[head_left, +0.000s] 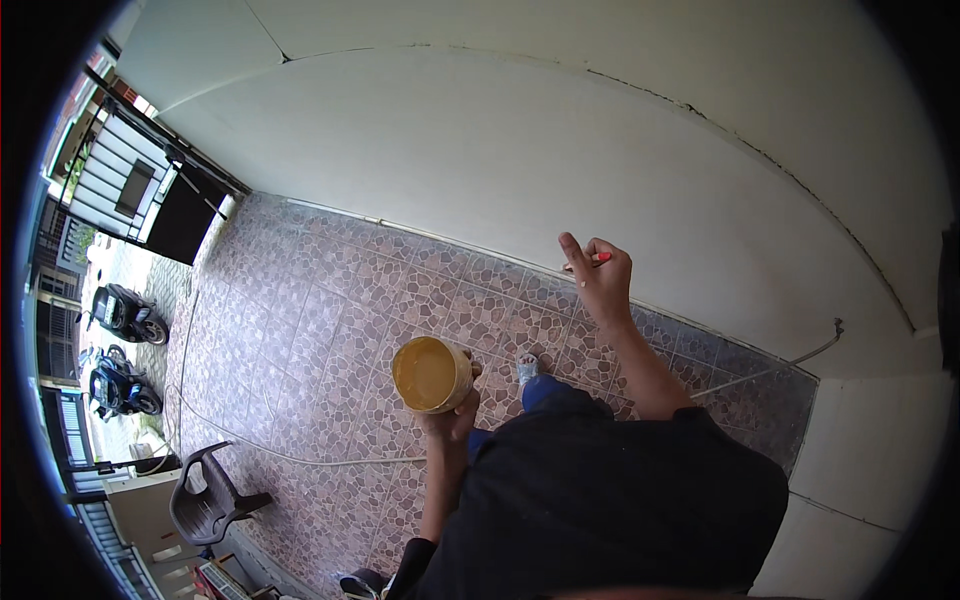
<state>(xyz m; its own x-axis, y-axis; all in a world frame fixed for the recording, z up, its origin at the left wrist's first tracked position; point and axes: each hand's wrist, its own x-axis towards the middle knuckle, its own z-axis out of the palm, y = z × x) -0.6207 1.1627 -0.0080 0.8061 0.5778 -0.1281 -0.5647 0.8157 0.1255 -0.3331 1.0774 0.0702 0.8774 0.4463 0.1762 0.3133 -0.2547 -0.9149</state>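
My left hand (455,418) is wrapped around the side of a round, pale tub (428,375). Inside the tub is a yellow-tan substance that looks like paint; how deep it goes cannot be made out. In front of the pale wall, my right hand (606,290) is raised with its fingers closed on a slim red-ended tool (602,259). The tool's working end is small and mostly hidden by the fingers. The right hand appears apart from the tub, up and to its right.
A long pale wall (450,140) with cracks runs along the far side. A hose (330,462) crosses the patterned tile floor (300,330). At lower left stands a brown plastic chair (205,500). Two motorbikes (125,315) are parked beyond, near an open metal gate (130,180).
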